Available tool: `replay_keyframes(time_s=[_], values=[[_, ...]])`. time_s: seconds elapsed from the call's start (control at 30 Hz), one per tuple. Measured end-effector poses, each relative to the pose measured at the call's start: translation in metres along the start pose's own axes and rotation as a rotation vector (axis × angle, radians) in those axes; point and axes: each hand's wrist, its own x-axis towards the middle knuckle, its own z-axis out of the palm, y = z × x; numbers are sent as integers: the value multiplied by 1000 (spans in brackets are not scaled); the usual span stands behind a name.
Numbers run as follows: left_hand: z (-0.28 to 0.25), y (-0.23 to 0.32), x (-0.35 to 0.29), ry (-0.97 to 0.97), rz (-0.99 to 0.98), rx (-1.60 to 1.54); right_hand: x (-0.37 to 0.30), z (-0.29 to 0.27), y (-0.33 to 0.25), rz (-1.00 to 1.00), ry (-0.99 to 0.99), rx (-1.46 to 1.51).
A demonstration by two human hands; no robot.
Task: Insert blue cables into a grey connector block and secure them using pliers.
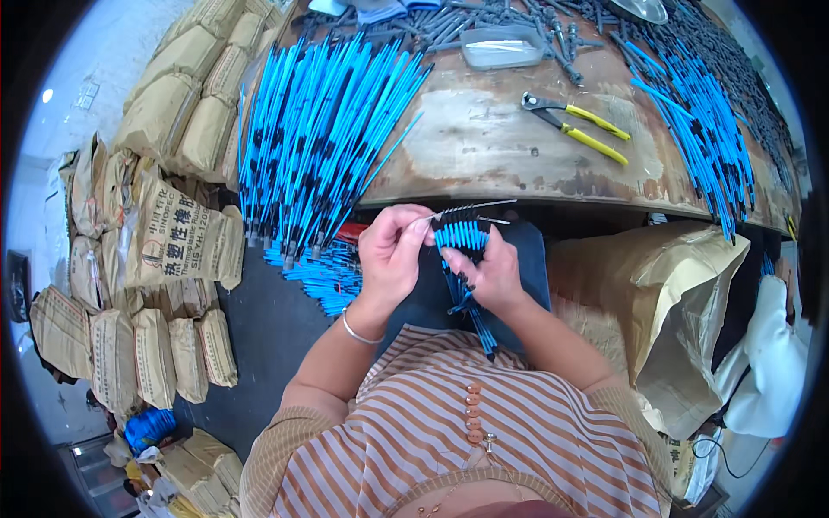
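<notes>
Just beyond my lap, my left hand (pixel 395 250) pinches a thin metal rod (pixel 496 204) between thumb and forefinger. The rod runs to the right along the black ends of a row of blue sticks (pixel 460 235). My right hand (pixel 492 272) is closed around those sticks, thumb in front. Below that hand, the black-tipped lower ends (pixel 484 335) of the bundle hang toward my shirt. Whether the rod passes through the black ends or only lies against them I cannot tell.
A large pile of blue and black sticks (pixel 315 129) overhangs the table edge at left; another pile (pixel 704 129) lies right. Yellow-handled pincers (pixel 579 125) and a clear tray (pixel 503 47) rest on the table. An open paper sack (pixel 604 285) stands right, stacked sacks (pixel 168 112) left.
</notes>
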Motion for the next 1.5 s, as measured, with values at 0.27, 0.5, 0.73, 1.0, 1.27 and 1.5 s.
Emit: replay_keyframes(time_s=[0.27,0.5,0.73,1.0,1.27,1.5], values=[[-28,87,69,-698,-339,590,8,-19,17,69,3,11],[40,85,287,-741,142,919,29,-22,8,137,-39,71],[107,-72,388,-761,432,1731,21,-27,21,298,-123,105],[100,-20,384,-541,484,1655,24,-36,7,240,-107,43],[24,132,234,-267,137,535,9,-24,-3,97,-104,-38],[-24,77,61,-206,-184,-294,-12,-7,-15,82,-119,52]])
